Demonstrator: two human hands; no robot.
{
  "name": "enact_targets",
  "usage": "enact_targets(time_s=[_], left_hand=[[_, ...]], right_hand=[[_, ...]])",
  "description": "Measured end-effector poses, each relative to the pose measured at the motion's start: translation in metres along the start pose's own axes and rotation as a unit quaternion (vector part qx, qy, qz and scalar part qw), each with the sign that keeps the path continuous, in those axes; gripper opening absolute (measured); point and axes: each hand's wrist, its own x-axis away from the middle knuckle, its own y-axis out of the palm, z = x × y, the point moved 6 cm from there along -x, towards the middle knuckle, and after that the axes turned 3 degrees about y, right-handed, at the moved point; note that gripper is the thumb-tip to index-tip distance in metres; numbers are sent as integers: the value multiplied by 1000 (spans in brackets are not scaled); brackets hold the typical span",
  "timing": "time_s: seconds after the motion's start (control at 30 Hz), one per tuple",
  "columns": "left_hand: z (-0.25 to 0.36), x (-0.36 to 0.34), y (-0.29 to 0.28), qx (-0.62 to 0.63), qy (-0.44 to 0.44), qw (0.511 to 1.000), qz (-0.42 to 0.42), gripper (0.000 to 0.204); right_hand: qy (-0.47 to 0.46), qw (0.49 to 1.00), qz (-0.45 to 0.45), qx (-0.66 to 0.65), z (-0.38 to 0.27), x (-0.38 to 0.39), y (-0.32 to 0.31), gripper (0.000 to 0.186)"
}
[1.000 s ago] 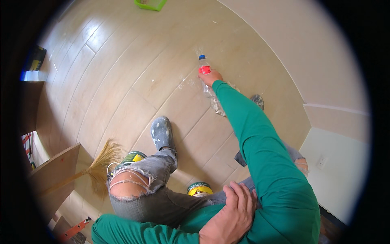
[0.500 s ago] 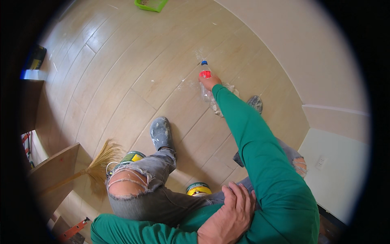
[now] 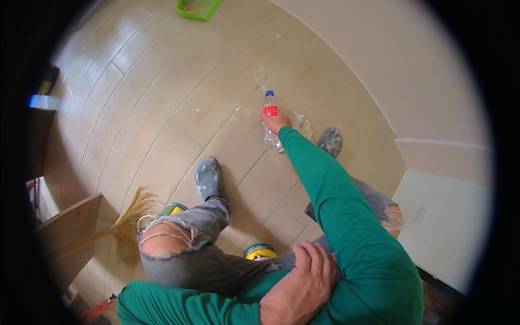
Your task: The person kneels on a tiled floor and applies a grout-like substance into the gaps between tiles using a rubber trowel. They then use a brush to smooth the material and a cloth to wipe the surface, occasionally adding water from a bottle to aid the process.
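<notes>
My right hand [image 3: 278, 122] is stretched out ahead over the floor, its fingers closed around a clear plastic bottle [image 3: 270, 101] with a blue cap and red label. The bottle's cap end points away from me; whether its base rests on the floor cannot be told. Beside and partly under that hand lies a crumpled whitish sheet [image 3: 300, 125], smeared and thin. My left hand [image 3: 303, 281] rests across my lap, against the right sleeve near the elbow. Its fingers are extended, with nothing visible in them.
A straw broom [image 3: 127, 225] leans at the left beside a wooden panel [image 3: 70, 222]. Two paint cans, one yellow and green [image 3: 260, 251], another [image 3: 172, 208], stand by my legs. A green dustpan [image 3: 199, 10] lies far ahead. A pale wall [image 3: 411, 70] runs along the right.
My right hand has drawn the bottle slightly nearer to me. The whole view has shifted a little. My left hand stays in about the same place.
</notes>
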Motion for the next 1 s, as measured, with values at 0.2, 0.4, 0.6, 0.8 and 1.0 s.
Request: enact_targets(time_s=[0.2, 0.4, 0.6, 0.8, 1.0], left_hand=[[-3, -1, 3, 23, 18, 999, -20, 48], [-12, -6, 6, 20, 18, 999, -35, 51], [-14, -14, 6, 16, 24, 998, -61, 52], [-10, -21, 10, 22, 40, 997, -65, 52], [-6, -23, 17, 58, 32, 994, -92, 51]], right_hand=[[-6, 993, 121, -10, 8, -35, -28, 91], [46, 995, 25, -85, 13, -74, -46, 93], [25, 996, 27, -78, 13, -82, -53, 90], [47, 992, 82, -88, 30, -64, -50, 93], [69, 974, 163, -144, 70, -63, -64, 94]])
